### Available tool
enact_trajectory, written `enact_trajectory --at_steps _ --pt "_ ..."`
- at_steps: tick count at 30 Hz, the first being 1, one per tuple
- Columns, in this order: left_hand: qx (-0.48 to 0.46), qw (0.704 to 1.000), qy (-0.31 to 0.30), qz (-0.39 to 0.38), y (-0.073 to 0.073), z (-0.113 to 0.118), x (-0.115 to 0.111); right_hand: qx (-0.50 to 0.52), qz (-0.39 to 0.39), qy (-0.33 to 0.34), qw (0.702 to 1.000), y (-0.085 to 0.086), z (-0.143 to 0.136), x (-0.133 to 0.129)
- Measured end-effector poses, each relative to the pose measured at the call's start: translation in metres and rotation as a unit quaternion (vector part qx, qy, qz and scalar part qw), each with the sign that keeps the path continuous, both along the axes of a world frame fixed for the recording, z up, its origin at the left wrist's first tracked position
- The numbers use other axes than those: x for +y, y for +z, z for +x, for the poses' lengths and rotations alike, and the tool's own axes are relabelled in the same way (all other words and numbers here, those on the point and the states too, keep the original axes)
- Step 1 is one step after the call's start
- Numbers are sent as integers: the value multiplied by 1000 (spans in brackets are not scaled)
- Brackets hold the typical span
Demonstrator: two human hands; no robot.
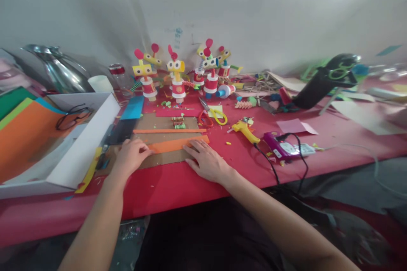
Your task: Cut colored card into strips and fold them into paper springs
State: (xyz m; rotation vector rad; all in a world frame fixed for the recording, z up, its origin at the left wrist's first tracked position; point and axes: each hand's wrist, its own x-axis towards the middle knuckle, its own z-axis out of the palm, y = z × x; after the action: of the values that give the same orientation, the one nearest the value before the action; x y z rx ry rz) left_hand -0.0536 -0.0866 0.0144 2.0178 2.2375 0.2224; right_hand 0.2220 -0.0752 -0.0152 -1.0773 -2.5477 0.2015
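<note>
A wide orange paper strip lies on a brown cardboard sheet in front of me. At its left end, my left hand has its fingers curled, with thumb and fingertips pinching the paper. My right hand rests flat over the strip's right end, fingers stretched out and a little apart. Just beyond it, a narrow orange strip runs across the cardboard. Folded striped paper springs sit behind that. Scissors with red and yellow handles lie farther back to the right.
Several paper-cup figures stand along the back wall. To the right are a yellow glue gun, a purple power strip with cables, and a black holder. A white box with coloured paper and a steel jug are left.
</note>
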Motion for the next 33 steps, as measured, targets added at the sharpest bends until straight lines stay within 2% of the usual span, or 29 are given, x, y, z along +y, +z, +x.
enact_trajectory --at_steps 3,14,20,26,29,33 --pt "3 1000 -2 10 -4 -13 -5 -1 1 -1 1000 -1 0 1" --pt "-39 998 -21 42 -10 -35 -16 4 1 0 1000 -1 -1 0" --pt "-20 999 -9 37 -16 -40 -13 2 4 3 1000 0 -1 0" --pt "1 999 -35 -18 -7 -39 -6 -1 7 2 1000 -1 -1 0" --pt "9 999 -16 -46 1 -37 -5 5 3 2 1000 0 -2 0" --pt "-51 998 12 -36 2 -37 -6 5 -1 3 1000 0 -1 0"
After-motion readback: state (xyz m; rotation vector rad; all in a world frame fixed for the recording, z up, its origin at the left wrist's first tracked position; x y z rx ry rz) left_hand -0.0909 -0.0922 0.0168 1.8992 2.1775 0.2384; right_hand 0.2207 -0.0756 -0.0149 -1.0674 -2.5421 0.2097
